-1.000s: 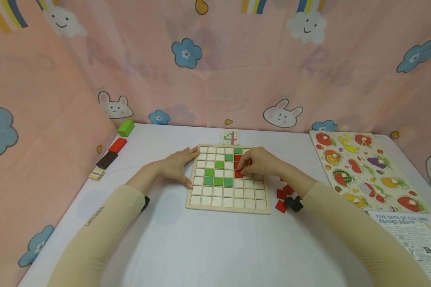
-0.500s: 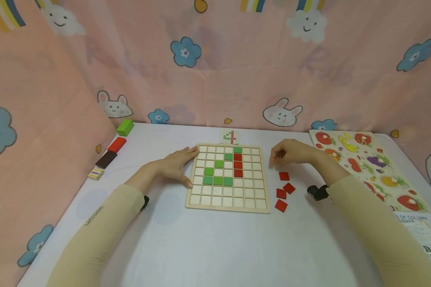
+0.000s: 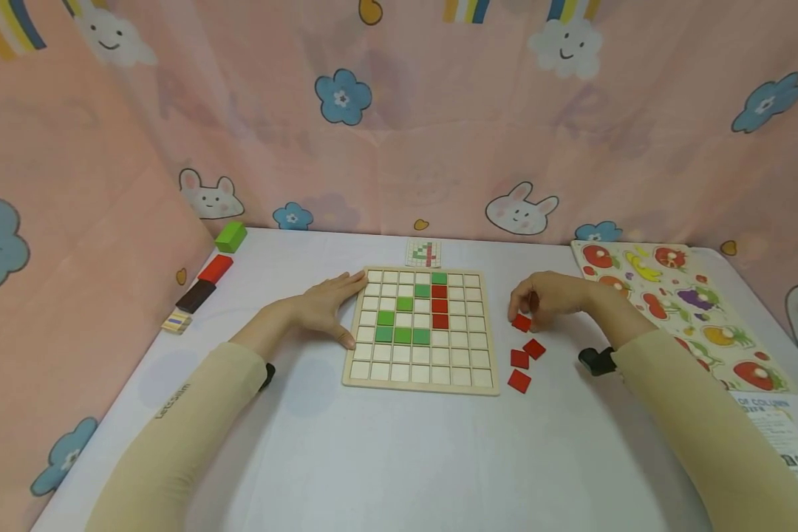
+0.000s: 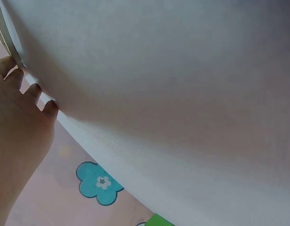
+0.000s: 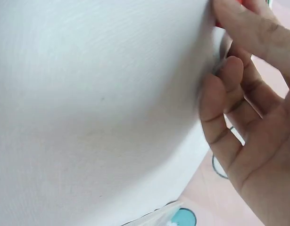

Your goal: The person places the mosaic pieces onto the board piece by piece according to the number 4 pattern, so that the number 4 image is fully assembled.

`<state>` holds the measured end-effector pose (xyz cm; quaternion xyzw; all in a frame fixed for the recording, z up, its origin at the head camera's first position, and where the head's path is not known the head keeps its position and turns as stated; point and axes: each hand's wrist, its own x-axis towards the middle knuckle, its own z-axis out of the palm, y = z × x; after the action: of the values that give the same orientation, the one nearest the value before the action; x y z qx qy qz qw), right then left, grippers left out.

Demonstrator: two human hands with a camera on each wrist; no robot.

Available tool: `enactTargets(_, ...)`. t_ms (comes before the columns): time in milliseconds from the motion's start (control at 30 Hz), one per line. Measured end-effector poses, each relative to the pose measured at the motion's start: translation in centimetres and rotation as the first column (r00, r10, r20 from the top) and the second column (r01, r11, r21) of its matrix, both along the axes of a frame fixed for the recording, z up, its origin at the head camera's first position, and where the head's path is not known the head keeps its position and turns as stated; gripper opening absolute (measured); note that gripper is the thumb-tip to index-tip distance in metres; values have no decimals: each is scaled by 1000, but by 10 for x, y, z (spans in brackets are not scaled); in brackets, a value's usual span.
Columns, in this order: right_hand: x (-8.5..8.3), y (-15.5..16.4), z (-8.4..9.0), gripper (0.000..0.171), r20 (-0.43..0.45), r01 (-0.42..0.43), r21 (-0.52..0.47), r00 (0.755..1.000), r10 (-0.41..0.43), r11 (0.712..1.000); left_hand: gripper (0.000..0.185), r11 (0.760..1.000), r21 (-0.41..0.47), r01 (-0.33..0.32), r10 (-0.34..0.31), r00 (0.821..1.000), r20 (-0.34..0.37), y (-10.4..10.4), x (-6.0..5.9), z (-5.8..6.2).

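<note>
I see a pale wooden grid board (image 3: 420,384) with a matt finish, its red tiles (image 3: 440,306) and green tiles (image 3: 403,335) painted smooth. The tabletop (image 3: 386,458) wears finely woven white cloth; the backdrop (image 3: 439,148) is soft printed pink fabric.

The printed white paper sheet (image 3: 781,443) at the table's right edge carries a blue heading — only "OF COLUMN" shows, the rest cut off. The cream left sleeve (image 3: 173,403) bears small grey lettering — too small to make out. The small grid pattern card (image 3: 423,253) shows a figure like a 4.
</note>
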<state>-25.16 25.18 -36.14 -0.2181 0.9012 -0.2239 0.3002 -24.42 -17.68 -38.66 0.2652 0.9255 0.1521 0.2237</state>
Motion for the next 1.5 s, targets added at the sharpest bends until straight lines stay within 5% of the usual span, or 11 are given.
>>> enactTargets(233,-4,0,-2,14,-183,90,-16,979,-92,996,128,1000,2,0,0,1000,4,0,-1,-1)
enactTargets(467,0,-36,3,11,-189,140,-226,964,-184,964,129,1000,2,-2,2,1000,4,0,-1,-1)
enactTargets(800,23,-95,-7,8,-154,-25,-292,988,-21,956,129,1000,2,-4,4,1000,11,-1,0,-1)
enactTargets(1500,29,-99,-10,12,-192,-25,-237,981,-21,971,129,1000,8,-2,2,1000,16,-1,-2,-1)
